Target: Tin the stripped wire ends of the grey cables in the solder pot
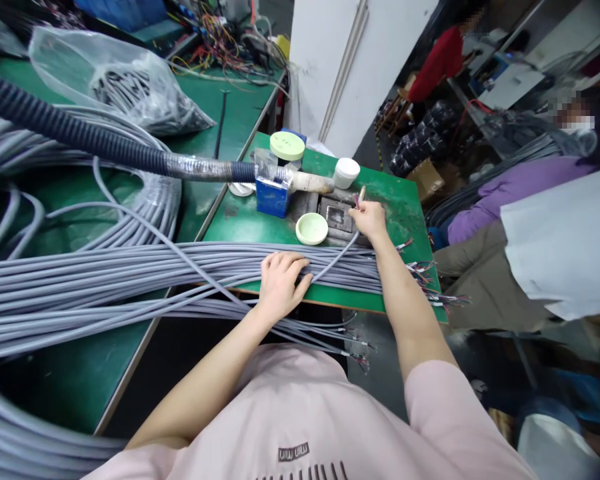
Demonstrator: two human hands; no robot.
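Note:
My right hand [370,220] is closed around a grey cable [341,255] close to its end, where thin coloured wires stick out of the grip. Just left of that hand lies a square metal well [336,215] with a shiny surface, which looks like a solder pot. My left hand [283,283] lies palm down across a thick bundle of grey cables [190,267], fingers apart. Between its thumb and forefinger runs the cable that my right hand holds. Stripped wire ends [423,270] of the bundle fan out beyond my right forearm.
A black corrugated hose [105,143] ends in a pale nozzle [313,182] beside a blue box [273,197]. Around the well stand a pale green dish [311,229] and a white jar [347,173]. Coiled cables [155,200] and a plastic bag [125,87] occupy the left. A person in purple [515,187] is at right.

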